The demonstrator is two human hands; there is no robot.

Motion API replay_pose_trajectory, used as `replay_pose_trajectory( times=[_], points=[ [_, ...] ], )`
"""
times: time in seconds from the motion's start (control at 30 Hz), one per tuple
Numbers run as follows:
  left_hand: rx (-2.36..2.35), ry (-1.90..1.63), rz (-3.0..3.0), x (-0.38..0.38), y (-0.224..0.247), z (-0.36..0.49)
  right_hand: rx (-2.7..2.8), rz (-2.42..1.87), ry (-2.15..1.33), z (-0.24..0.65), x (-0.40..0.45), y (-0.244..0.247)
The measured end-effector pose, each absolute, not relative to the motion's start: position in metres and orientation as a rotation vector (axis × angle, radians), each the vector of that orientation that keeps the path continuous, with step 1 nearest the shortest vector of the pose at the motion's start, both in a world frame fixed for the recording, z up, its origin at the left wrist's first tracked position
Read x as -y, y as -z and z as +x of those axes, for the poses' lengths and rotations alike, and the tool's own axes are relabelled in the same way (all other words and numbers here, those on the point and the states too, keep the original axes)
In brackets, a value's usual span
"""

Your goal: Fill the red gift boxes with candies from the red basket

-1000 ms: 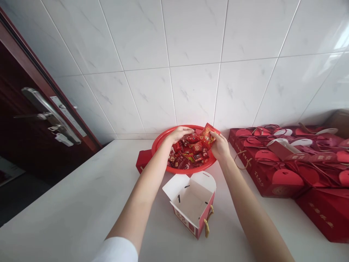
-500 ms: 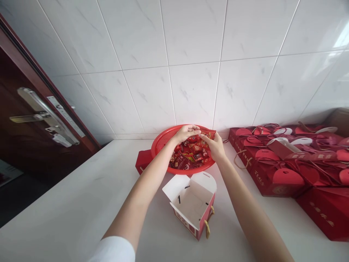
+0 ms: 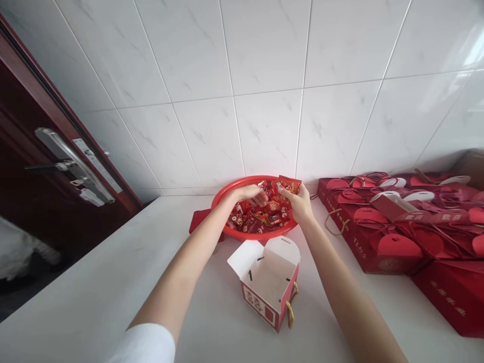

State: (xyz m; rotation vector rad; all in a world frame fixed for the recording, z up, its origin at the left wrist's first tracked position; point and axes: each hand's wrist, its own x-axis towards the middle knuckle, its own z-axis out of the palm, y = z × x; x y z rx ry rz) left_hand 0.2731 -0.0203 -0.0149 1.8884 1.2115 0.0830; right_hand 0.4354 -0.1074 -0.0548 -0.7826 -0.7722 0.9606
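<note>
An oval red plastic basket (image 3: 218, 197) stands against the wall, holding several red-wrapped sweets (image 3: 252, 224). Over its middle hovers my left hand (image 3: 254, 194), fingers slightly spread and pointing down at the sweets. At the basket's right rim, my right hand (image 3: 298, 200) pinches a red packet (image 3: 290, 183) between thumb and fingers. In front of the basket sits a red and white box (image 3: 264, 282) with its flaps up and nothing inside. Gold cord handles (image 3: 290, 312) hang on its right side.
Closed red gift boxes (image 3: 393, 252) fill the right side of the white table (image 3: 151, 302). Another red box (image 3: 198, 220) is partly behind the basket's left side. A dark red door (image 3: 22, 126) with a metal handle is at the left.
My left hand has moved away from my right hand, leftward and down over the sweets, and its fingers have parted. More of the packet in my right hand shows.
</note>
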Motion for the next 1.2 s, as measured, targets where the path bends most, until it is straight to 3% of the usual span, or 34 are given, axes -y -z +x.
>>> replay_pose_trajectory(
  times=[0.1,0.3,0.53,0.9,1.2],
  points=[
    [-1.472,0.286,2.126,0.022,0.016,0.258,0.775,-0.789,-0.992,0.435,0.109,0.054],
    [-1.663,0.374,2.276,0.026,0.012,0.246,0.784,-0.779,-0.993,0.433,0.109,0.054],
    [-1.613,0.642,2.396,0.033,0.041,0.268,0.794,-0.773,-0.986,0.433,0.107,0.055],
    [-1.516,0.469,2.469,0.027,0.054,0.26,0.809,-0.78,-0.978,0.433,0.109,0.054],
    [-1.166,0.023,2.379,0.02,0.052,0.255,0.815,-0.806,-0.98,0.433,0.111,0.052]
  ],
)
